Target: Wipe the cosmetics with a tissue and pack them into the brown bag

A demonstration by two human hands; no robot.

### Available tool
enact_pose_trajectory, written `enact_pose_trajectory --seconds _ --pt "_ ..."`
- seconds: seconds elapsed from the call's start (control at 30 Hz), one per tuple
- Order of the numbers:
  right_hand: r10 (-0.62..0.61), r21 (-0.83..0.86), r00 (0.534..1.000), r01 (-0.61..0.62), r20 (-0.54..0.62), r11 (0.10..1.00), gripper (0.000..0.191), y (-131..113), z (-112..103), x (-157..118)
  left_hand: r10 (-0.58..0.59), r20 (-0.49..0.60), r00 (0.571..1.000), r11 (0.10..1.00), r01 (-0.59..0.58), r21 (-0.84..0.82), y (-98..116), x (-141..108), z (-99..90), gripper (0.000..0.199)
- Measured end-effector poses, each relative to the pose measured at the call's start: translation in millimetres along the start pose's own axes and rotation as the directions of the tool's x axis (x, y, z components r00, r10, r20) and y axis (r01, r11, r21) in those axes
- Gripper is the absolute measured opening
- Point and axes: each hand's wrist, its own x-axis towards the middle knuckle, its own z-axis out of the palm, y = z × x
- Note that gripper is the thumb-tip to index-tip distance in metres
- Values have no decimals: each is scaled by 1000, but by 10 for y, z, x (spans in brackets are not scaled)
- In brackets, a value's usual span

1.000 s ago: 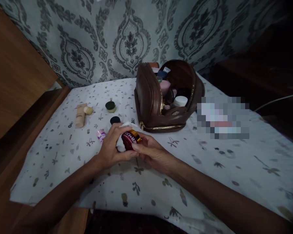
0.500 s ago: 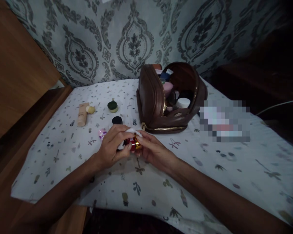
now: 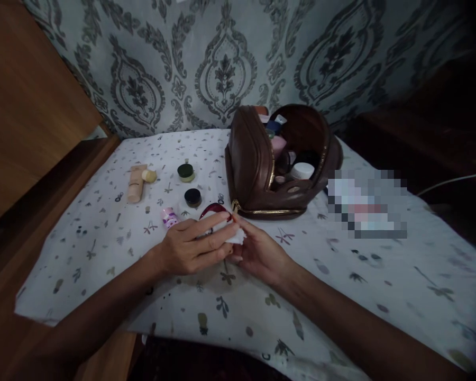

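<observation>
A glossy dark red bottle (image 3: 215, 208) shows between my hands above the cloth; most of it is hidden by fingers. My left hand (image 3: 198, 244) lies across it, fingers closed over a white wipe (image 3: 238, 237) pressed to the bottle. From the other side my right hand (image 3: 264, 253) grips the bottle's end, thumb on top. Just past my left knuckles is a small pink-and-purple container (image 3: 168, 217). A black-lidded jar (image 3: 192, 197) and a green-lidded jar (image 3: 186, 172) stand farther back.
An unzipped brown cosmetic bag (image 3: 248, 159) with several items, including a white-lidded jar (image 3: 302, 171), stands behind my right hand. At the left, a beige tube (image 3: 135, 184) lies beside a small yellow item (image 3: 149, 176). A pixelated object (image 3: 365, 203) lies right of the bag.
The bottle has turned in my hands, so its red body now points away and its gold part is covered. My left fingers and the wipe have slid over it to the right.
</observation>
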Motion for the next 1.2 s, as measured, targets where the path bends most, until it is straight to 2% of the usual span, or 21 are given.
enact_pose_trajectory --seconds 0.17,0.3,0.4,0.5,0.6,0.7,0.9,1.1,1.2 --pt "33 196 999 -29 -21 980 31 -72 10 -14 -12 -23 1000 1000 12 -28 7 29 -15 7" --pt "-1 248 993 -28 117 968 24 -115 -8 -44 -96 -35 995 993 94 -70 9 12 -3 15" --pt "-38 222 977 -9 210 975 25 -135 -17 -72 -231 -30 973 958 222 -181 35 -11 12 38" --pt "-30 141 981 2 194 990 26 -133 -20 -87 -373 36 927 893 370 -256 71 -32 9 62" --pt "-24 63 980 12 195 998 31 -118 -20 -87 -432 104 896 859 444 -256 98 -41 -5 75" --pt "-60 25 970 56 234 998 36 -101 -16 -84 -496 119 860 817 509 -271 111 -33 -13 84" --pt "-145 -21 966 153 212 988 46 -60 8 -78 -600 188 777 683 621 -385 101 7 -27 78" --pt "-207 -89 963 225 175 970 53 -39 -21 -40 -722 290 628 475 755 -452 81 23 -27 73" --pt "-230 -105 955 252 187 962 53 -40 -34 -26 -760 308 573 392 781 -485 73 62 -41 63"
